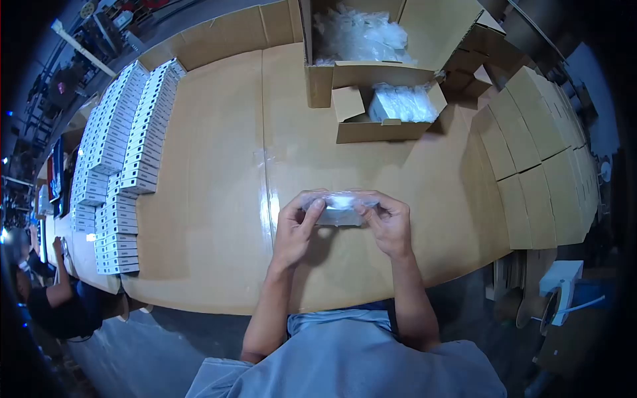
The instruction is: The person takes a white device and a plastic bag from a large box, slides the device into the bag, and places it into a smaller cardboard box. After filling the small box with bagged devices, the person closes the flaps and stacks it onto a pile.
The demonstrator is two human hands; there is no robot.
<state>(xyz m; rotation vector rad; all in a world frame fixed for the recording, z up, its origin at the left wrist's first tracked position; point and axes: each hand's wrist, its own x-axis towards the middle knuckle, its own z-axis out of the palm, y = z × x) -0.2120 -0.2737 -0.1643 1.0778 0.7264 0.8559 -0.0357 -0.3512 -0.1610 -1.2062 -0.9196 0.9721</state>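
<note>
Both my hands hold one small white box in a clear plastic bag [340,216] above the cardboard-covered table, near its front edge. My left hand [298,224] grips the left end, thumb on top. At the right end, my right hand [389,225] pinches the plastic, its thumb on the upper face. The fingers behind the bag are partly hidden. Beyond my hands stands an open cardboard box [378,134] with plastic-wrapped white packs [403,105] inside.
Stacks of small white boxes [126,142] line the table's left side. A larger open carton [318,86] with clear plastic bags [363,34] stands at the back. Brown cardboard boxes [537,146] are piled on the right. Another person [63,295] is at the far left.
</note>
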